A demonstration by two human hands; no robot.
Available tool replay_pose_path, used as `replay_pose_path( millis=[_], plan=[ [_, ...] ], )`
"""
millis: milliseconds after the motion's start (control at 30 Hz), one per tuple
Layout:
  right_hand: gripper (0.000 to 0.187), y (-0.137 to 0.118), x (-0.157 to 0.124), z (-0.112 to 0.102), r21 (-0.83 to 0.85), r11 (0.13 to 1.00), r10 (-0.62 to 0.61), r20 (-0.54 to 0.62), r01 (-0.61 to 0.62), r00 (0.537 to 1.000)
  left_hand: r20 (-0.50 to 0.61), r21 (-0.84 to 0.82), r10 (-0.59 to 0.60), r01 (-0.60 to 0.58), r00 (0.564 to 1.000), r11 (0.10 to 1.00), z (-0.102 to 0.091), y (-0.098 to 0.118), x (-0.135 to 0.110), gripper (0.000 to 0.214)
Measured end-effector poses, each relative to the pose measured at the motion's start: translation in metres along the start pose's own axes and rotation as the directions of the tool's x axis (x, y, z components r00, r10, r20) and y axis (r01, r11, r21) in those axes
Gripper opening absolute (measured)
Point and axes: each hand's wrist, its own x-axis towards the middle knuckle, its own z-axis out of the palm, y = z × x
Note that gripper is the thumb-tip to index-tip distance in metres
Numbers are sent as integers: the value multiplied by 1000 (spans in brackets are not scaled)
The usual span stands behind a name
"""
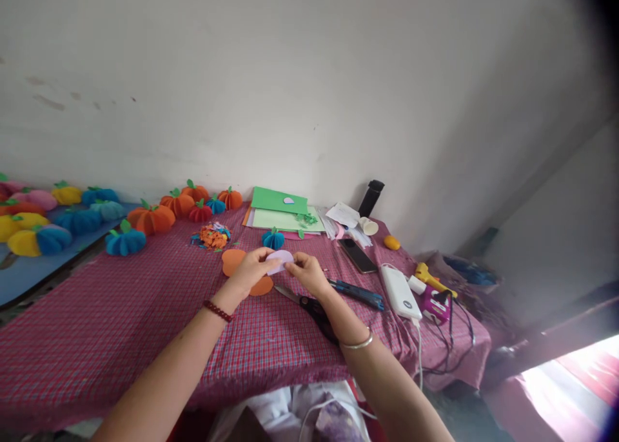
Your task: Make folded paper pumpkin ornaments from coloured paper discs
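Note:
Both hands meet over the middle of the table on a small pale lilac paper piece [280,259]. My left hand [251,269] pinches its left side, and my right hand [307,271] pinches its right edge. Orange paper cut-outs [233,260] lie flat on the checked cloth just under and left of my left hand. Black-handled scissors [309,306] lie under my right wrist. A small blue paper pumpkin [273,238] stands just beyond the hands.
The pink checked tablecloth [120,326] covers the table. Orange, red and blue paper pumpkins [151,217] line the back left, more on a blue surface [29,268]. Green paper sheets [279,200], a phone [358,255], a power bank [400,291], a blue cutter [358,292], a glue gun [432,279] sit right.

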Motion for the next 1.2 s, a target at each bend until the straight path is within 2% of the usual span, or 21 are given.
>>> replay_pose_path(
  millis=[33,100,200,267,333,433,533,600,700,800,900,1000,1067,1133,1167,1200],
  plan=[
    [26,1,0,1,-29,1000,-9,23,10,1000,10,47,-7,6,1000,999,0,-1,1,25],
    [21,1,0,2,-57,998,-27,53,30,998,-46,99,-1,5,999,995,-3,-3,3,19],
    [18,-4,-7,-7,-129,989,-57,80,67,995,-240,-13,39,-43,970,999,-21,5,8,19],
    [23,-12,-20,-20,-311,945,-66,126,103,990,-405,-221,41,-141,913,965,-42,15,10,23],
    [29,-22,-43,-35,-487,861,-50,206,146,977,-529,-391,8,-252,849,885,-68,26,12,22],
    [36,-30,-87,-55,-631,745,-44,277,216,960,-618,-551,-111,-328,778,768,-101,34,14,15],
    [40,-27,-123,-66,-649,730,-20,295,216,955,-626,-634,-248,-297,740,714,-112,33,16,15],
    [40,-22,-136,-69,-657,732,-19,240,177,971,-610,-652,-269,-279,746,705,-109,30,17,14],
    [43,-17,-139,-71,-676,725,3,197,133,980,-578,-630,-212,-266,788,730,-100,26,17,14],
    [50,-18,-132,-74,-702,698,21,220,143,975,-557,-584,-143,-263,818,768,-96,22,16,17],
    [51,-16,-123,-77,-723,670,22,249,170,968,-488,-557,-84,-237,869,796,-95,20,15,19],
    [41,-9,-115,-79,-668,738,12,155,96,988,-418,-529,-44,-203,908,824,-91,18,15,28],
    [31,-5,-108,-78,-513,858,-5,-6,1,1000,-358,-527,-33,-173,933,832,-86,17,15,31],
    [34,-8,-102,-76,-214,975,25,-152,-58,988,-299,-526,-24,-144,954,838,-81,16,14,30],
    [41,-11,-98,-74,-33,997,68,-163,-74,984,-285,-527,-23,-137,958,838,-78,15,14,30],
    [48,-16,-96,-72,142,985,118,-123,-100,985,-276,-531,-24,-131,961,837,-76,15,14,30]
  ],
)
